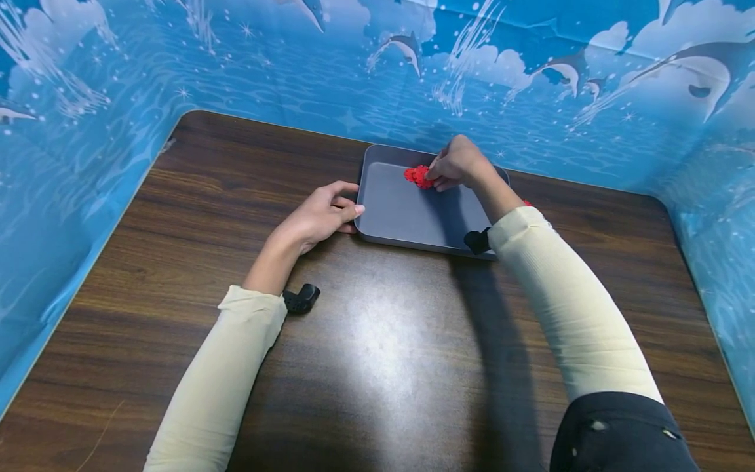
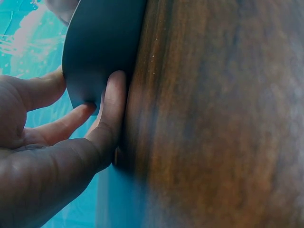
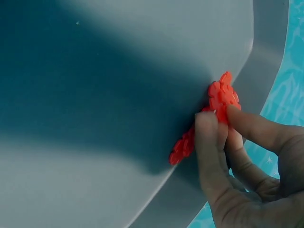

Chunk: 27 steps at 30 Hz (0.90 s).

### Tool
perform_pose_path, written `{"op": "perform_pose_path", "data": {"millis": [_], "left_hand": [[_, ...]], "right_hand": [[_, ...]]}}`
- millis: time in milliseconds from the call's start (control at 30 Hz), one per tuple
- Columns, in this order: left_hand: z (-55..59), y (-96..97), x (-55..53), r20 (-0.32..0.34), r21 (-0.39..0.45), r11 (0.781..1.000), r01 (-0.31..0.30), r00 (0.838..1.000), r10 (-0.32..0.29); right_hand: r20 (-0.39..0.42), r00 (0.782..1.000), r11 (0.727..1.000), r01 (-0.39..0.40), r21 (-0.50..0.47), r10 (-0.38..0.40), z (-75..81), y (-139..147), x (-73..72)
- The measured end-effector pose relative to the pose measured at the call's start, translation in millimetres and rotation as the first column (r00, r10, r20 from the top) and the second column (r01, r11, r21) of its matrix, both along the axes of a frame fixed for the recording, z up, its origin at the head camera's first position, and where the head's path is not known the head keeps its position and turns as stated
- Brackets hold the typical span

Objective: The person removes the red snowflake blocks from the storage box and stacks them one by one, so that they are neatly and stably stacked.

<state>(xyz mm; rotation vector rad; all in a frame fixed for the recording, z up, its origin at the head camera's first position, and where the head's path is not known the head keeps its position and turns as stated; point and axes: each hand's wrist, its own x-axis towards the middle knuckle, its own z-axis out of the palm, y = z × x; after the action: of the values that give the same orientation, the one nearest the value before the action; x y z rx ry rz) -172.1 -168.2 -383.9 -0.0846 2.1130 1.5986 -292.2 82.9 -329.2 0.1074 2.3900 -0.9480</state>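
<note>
A shallow grey rectangular tray lies near the far edge of the table. My left hand holds its left side, with the thumb at the rim; in the left wrist view the fingers press against the outer wall. Over the back of the tray, my right hand pinches a cluster of red, notched plastic discs that look joined together. In the right wrist view, thumb and fingertips grip the red disc cluster by the tray's wall, hiding its middle.
Another small red piece shows partly behind my right forearm, to the right of the tray. A dark wood-grain table spreads around the tray. A blue dolphin-print sheet hangs close behind it and at the sides.
</note>
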Motion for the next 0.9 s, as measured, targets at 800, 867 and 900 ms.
{"op": "perform_pose_path", "data": {"millis": [800,867,900], "left_hand": [[0.2,-1.3,1.1,-0.001,-0.013,1.0,0.012,1.0,-0.012],[0.4,-1.1,1.1,-0.001,-0.015,1.0,0.011,1.0,-0.011],[0.6,-1.2,1.1,0.0,-0.015,1.0,0.01,1.0,-0.01]], "right_hand": [[0.078,0.989,0.968,0.142,-0.207,-0.128,14.2,33,-4.8],[0.076,0.989,0.968,0.143,-0.204,-0.13,17.0,39,-5.8],[0.077,0.988,0.97,0.144,-0.196,-0.131,18.8,42,-6.2]]}}
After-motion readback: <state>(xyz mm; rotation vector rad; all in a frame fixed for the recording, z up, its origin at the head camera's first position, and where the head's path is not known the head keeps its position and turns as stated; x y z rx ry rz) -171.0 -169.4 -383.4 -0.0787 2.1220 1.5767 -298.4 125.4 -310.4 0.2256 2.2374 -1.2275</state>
